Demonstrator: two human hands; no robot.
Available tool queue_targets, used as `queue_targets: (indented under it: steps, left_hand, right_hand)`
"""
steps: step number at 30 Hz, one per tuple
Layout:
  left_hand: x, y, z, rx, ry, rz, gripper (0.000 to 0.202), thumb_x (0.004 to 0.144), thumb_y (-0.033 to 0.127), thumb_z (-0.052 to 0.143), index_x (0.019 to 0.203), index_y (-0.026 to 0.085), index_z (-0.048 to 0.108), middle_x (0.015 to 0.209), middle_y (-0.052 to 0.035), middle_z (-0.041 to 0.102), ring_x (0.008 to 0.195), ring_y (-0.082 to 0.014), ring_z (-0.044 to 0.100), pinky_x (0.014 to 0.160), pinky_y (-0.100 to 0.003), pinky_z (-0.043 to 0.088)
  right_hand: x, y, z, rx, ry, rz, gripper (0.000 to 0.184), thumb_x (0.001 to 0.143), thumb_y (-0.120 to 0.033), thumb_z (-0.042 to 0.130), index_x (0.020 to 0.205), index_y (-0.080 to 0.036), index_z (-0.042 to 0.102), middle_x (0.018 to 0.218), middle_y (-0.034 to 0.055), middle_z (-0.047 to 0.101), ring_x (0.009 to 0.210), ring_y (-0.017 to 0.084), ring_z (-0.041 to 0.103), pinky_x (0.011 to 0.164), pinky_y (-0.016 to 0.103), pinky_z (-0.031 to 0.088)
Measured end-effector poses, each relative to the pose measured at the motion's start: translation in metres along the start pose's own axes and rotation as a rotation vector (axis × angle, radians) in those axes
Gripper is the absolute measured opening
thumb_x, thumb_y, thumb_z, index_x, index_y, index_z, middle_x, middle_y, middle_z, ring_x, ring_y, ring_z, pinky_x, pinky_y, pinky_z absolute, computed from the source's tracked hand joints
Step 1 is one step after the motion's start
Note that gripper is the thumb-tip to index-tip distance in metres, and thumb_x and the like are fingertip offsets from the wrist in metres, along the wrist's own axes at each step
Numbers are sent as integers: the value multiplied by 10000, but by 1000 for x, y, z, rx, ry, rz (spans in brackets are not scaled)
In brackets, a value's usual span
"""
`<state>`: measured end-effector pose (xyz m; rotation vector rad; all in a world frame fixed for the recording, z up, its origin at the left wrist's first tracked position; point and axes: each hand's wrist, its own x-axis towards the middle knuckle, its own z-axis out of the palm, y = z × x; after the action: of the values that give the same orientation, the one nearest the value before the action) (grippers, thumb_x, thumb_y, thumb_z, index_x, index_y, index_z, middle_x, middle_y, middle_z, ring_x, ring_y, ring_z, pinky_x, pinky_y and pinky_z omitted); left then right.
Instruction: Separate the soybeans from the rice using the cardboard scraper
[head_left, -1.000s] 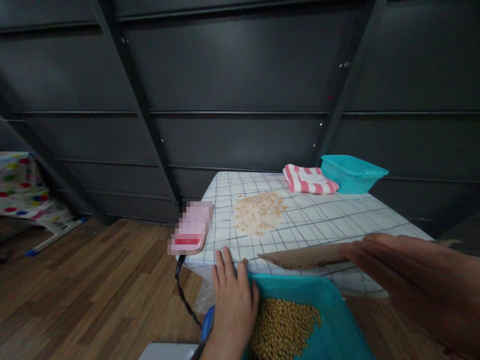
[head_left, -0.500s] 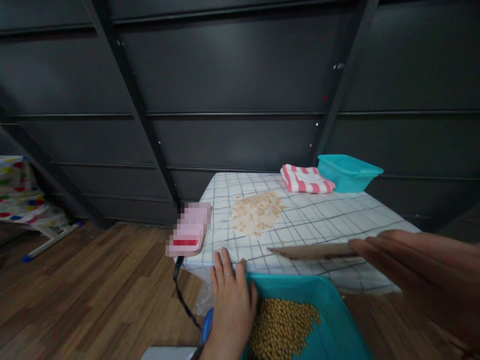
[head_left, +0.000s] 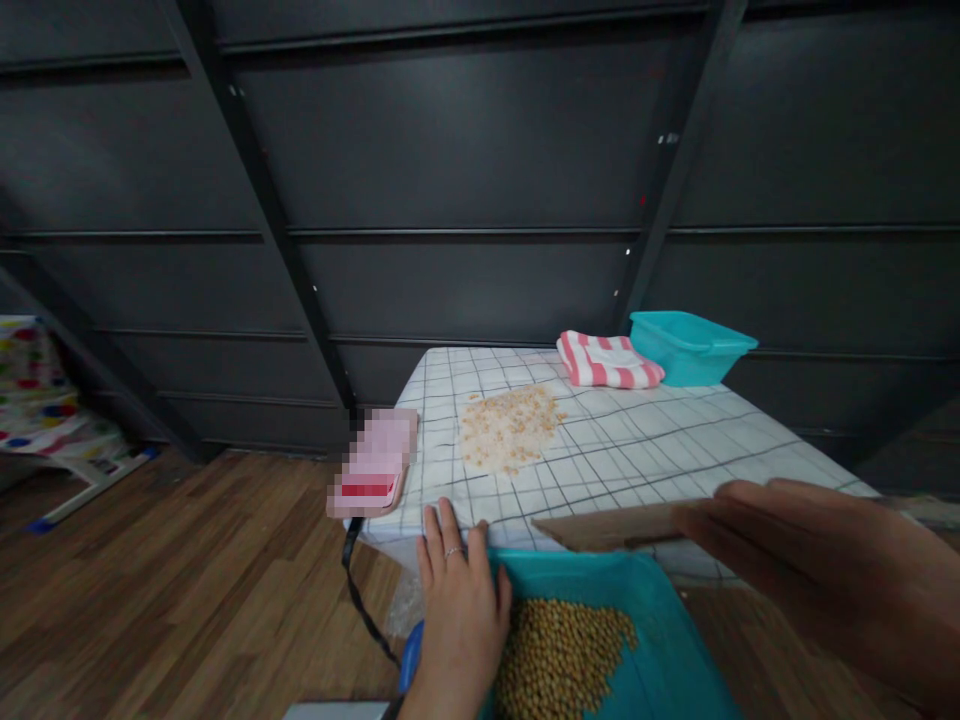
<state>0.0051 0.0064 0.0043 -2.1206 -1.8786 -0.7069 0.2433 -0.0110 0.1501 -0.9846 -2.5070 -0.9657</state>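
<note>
My left hand (head_left: 459,595), a ring on one finger, grips the left rim of a teal tray (head_left: 667,640) that holds a heap of tan beans (head_left: 562,655); its fingertips reach the near edge of the table (head_left: 645,440). My right hand (head_left: 814,580) holds a flat piece of brown cardboard (head_left: 611,525) level above the tray's far edge, fingers lying along it. Farther back on the white grid-patterned tablecloth lies a pale scatter of husks or split grains (head_left: 506,430).
A pink-and-white striped cloth (head_left: 607,360) and a second teal tub (head_left: 686,345) sit at the table's far end. A pink blurred object (head_left: 373,462) with a black strap hangs at the table's left edge. Dark metal wall behind, wooden floor (head_left: 187,580) at left, spotted fabric far left.
My right hand has brought the cardboard slightly lower and nearer, over the tray's far edge. My left hand stays on the tray rim.
</note>
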Motion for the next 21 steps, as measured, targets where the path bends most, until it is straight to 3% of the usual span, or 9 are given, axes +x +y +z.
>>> queue_targets:
  steps: [2, 4, 10, 16, 21]
  left_hand:
    - [0, 0, 0, 2, 1, -2, 293, 735, 143, 406, 992, 112, 544, 1312, -230, 407, 1273, -389, 231, 911, -574, 367]
    - [0, 1, -1, 2, 4, -3, 289, 737, 142, 407, 988, 118, 548, 1310, -223, 413, 1272, -388, 234, 910, -571, 369]
    - [0, 0, -2, -9, -2, 4, 301, 729, 138, 428, 1002, 98, 549, 1312, -239, 406, 1270, -389, 236, 919, -579, 362]
    - [0, -1, -2, 23, -13, 1, 281, 724, 131, 428, 975, 72, 539, 1308, -287, 381, 1245, -416, 260, 914, -578, 362]
    - [0, -1, -2, 20, 3, 15, 280, 718, 137, 457, 974, 79, 553, 1299, -296, 386, 1240, -431, 254, 901, -579, 372]
  right_hand:
    - [-2, -4, -7, -58, 104, -156, 387, 728, 30, 307, 881, -234, 545, 737, 11, 626, 682, 168, 526, 621, 337, 380]
    - [1, -4, -11, -105, 146, -215, 387, 733, 33, 304, 923, -212, 536, 752, 29, 629, 713, 180, 523, 649, 352, 373]
    - [28, -7, -1, -66, 83, -112, 341, 842, -21, 237, 764, -173, 531, 564, 7, 523, 496, 131, 422, 481, 283, 331]
    - [36, -22, 19, -110, 123, -213, 296, 807, 14, 278, 854, -110, 542, 605, 20, 533, 578, 143, 447, 567, 283, 355]
    - [49, -20, 38, -169, 70, -193, 257, 797, -32, 311, 841, -113, 551, 583, 25, 513, 536, 156, 437, 502, 294, 309]
